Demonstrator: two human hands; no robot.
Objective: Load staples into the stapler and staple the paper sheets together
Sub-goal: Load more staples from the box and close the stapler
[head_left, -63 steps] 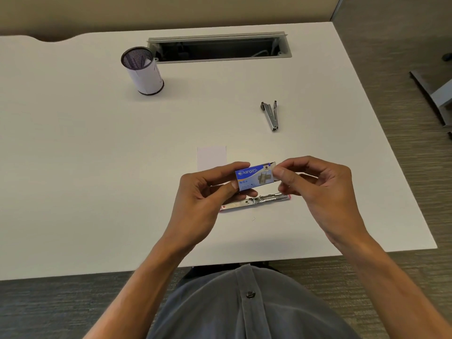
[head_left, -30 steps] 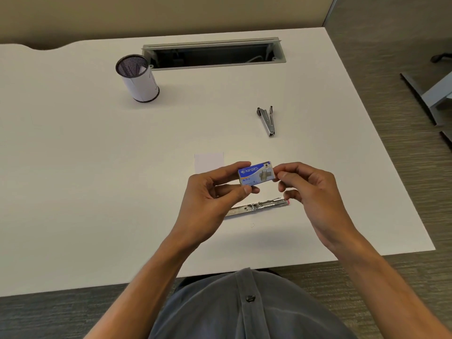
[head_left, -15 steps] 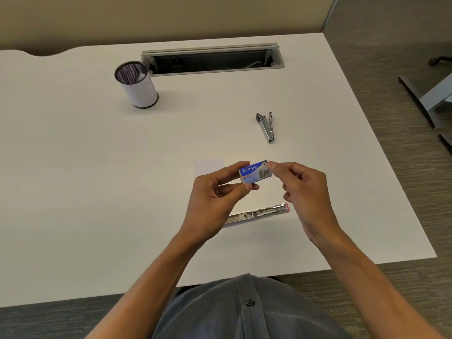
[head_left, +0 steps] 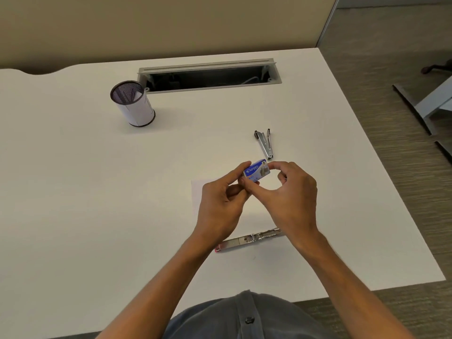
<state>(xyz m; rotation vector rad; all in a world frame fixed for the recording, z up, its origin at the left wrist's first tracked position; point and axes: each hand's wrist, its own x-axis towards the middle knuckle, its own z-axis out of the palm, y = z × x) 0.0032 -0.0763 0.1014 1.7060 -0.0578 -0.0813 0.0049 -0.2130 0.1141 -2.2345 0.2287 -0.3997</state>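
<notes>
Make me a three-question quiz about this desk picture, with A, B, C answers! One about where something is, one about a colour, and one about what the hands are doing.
1. Where is the mesh cup?
A. far left part of the desk
B. under the hands
C. on the floor

2. What colour is most of the little staple box?
A. green
B. blue
C. yellow

3. What is the left hand doing?
A. lying flat on the desk
B. pinching the staple box
C. gripping the opened stapler

Answers:
1 A, it stands beside the desk's cable slot.
2 B, its top face is blue.
3 B, with the right hand at the box's other end; the stapler lies untouched.
</notes>
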